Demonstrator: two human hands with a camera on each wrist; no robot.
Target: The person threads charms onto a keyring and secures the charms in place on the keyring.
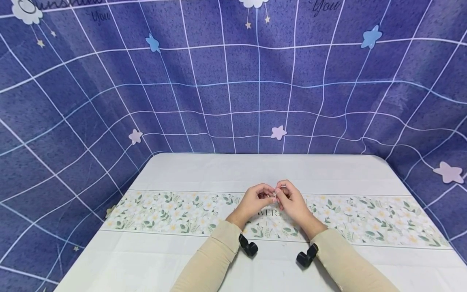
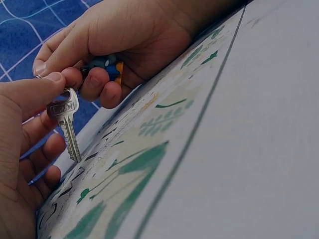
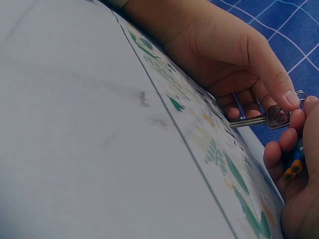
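Both hands meet over the table's middle in the head view, left hand [image 1: 254, 200] and right hand [image 1: 294, 205] fingertip to fingertip. Between them is a thin metal key ring [image 3: 300, 94], pinched by the left thumb and a finger that is partly hidden. A silver key [image 2: 66, 117] hangs from the ring beside the left hand's loosely bent fingers. The right hand's thumb and forefinger also pinch at the ring. Its other fingers curl around a small blue and orange figure [image 2: 113, 69], mostly covered by the hand.
A white tablecloth [image 1: 153, 251] with a floral band [image 1: 164, 211] covers the table under the hands. A blue grid-patterned curtain [image 1: 240, 97] hangs behind and at both sides. Black wrist cameras [image 1: 249, 246] sit on both beige sleeves.
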